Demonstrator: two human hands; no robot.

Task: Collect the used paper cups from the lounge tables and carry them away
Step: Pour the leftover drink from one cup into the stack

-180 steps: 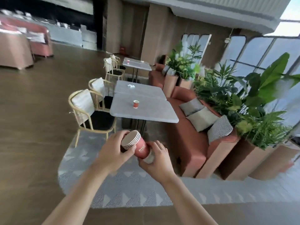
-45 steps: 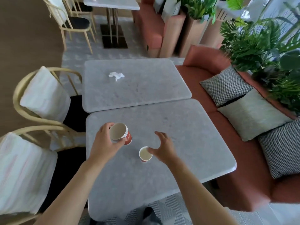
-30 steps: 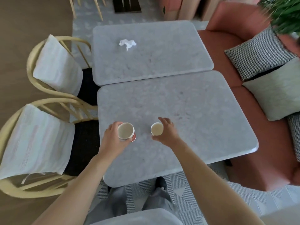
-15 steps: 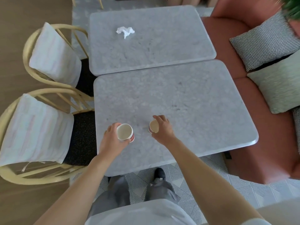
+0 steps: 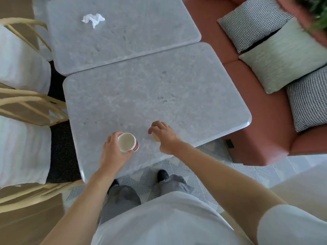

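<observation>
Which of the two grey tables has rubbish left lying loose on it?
The far table: a crumpled white napkin lies there. The near table has none.

Your left hand (image 5: 115, 152) curls round the stacked cups (image 5: 127, 142), arm bare and stretched forward; your right hand (image 5: 163, 135) reaches out beside it, fingers curled over a single cup (image 5: 156, 137)
</observation>
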